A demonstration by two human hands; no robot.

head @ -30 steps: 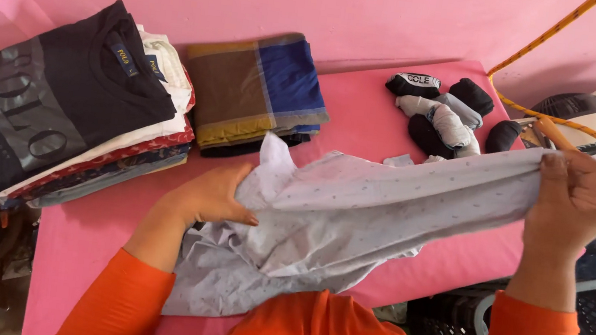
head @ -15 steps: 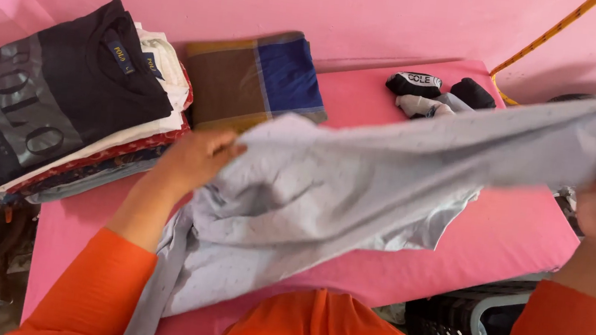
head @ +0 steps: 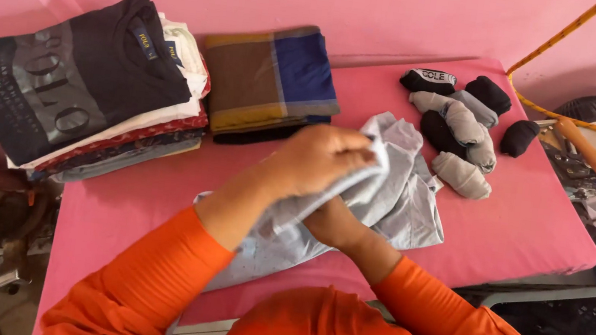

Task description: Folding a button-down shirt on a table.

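The pale grey shirt (head: 400,194) is gripped by the left hand (head: 321,159); the right hand (head: 336,224) is hidden beneath, its grip indiscernible. Edges should be aligned, creases smoothed.

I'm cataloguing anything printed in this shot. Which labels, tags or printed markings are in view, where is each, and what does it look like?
Neck label: on the dark T-shirt topping the left stack; small blue rectangle, yellow lettering.
Second neck label: on the white shirt just beneath; same blue rectangle.
Chest print: across the dark T-shirt; large grey lettering.
Waistband: on the rolled black garment at the far right; white band, dark lettering.
No packages, signs or screens.
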